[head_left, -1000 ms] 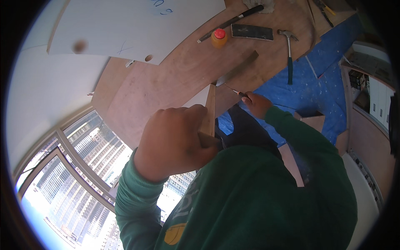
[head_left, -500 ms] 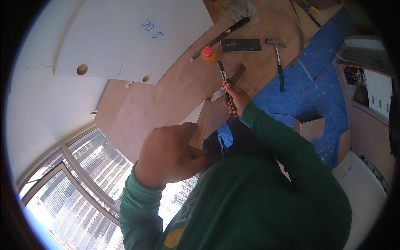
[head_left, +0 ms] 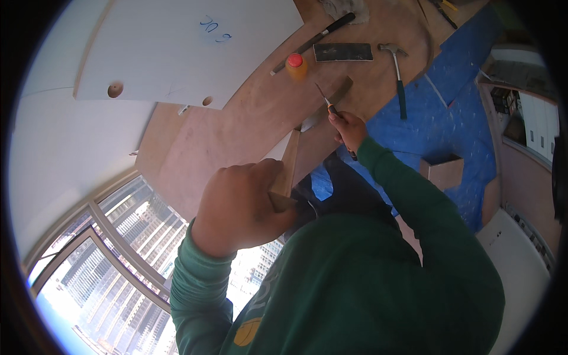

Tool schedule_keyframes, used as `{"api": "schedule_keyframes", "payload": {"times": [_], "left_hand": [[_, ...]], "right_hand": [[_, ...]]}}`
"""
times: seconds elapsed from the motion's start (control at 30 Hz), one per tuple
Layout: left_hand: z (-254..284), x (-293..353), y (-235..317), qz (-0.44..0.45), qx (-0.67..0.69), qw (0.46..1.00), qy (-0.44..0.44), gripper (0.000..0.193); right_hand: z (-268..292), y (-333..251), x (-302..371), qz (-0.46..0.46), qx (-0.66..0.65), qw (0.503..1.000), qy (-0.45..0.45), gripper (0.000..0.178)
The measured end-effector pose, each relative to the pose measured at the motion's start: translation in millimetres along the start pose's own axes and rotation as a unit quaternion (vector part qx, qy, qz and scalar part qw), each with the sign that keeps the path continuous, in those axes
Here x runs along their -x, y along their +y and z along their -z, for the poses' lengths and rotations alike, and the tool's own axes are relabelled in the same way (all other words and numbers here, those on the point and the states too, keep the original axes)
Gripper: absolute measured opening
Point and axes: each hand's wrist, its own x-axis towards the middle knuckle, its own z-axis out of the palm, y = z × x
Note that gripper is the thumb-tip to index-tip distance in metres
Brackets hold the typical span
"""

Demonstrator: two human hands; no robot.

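My left hand [head_left: 236, 204], closed, grips the near end of a narrow wooden board [head_left: 289, 163] with a white face. From the board's far end a thin brownish strip [head_left: 338, 94] sticks out, curving away over the table. My right hand [head_left: 350, 129] is wrapped round an orange-and-black utility knife [head_left: 332, 109]. Its blade is out and points up and to the left, close beside the strip. Part of the knife's handle is hidden by my fingers. Just beyond the blade stands a yellow bottle [head_left: 297, 70] with a red cap.
On the wooden table [head_left: 236, 124] lie a black-handled file [head_left: 312, 44], a dark rectangular block [head_left: 343, 52] and a claw hammer [head_left: 397, 74] whose handle overhangs the edge. A large white panel [head_left: 177, 53] covers the far left. Blue sheeting [head_left: 402, 139] spreads on the floor, with an open box [head_left: 442, 171].
My right hand has moved slightly right and away from me, and the knife has turned edge-on with its tip lower. My left hand keeps its hold on the board.
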Motion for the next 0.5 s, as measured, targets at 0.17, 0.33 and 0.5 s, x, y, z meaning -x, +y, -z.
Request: {"api": "schedule_keyframes", "payload": {"times": [0.17, 0.33, 0.5], "left_hand": [[-1.3, -0.1, 1.0, -0.012, 0.003, 1.000, 0.004, 0.050], [0.4, -0.2, 3.1, -0.009, 0.006, 1.000, -0.006, 0.050], [0.3, 0.6, 1.2, -0.024, 0.011, 1.000, -0.001, 0.051]], "right_hand": [[8.5, 54.9, -8.8, 0.017, 0.102, 0.977, -0.189, 0.044], [-2.3, 73.1, -18.2, 0.183, 0.262, 0.934, -0.157, 0.045], [-2.6, 66.7, -21.7, 0.169, 0.320, 0.917, -0.166, 0.046]]}}
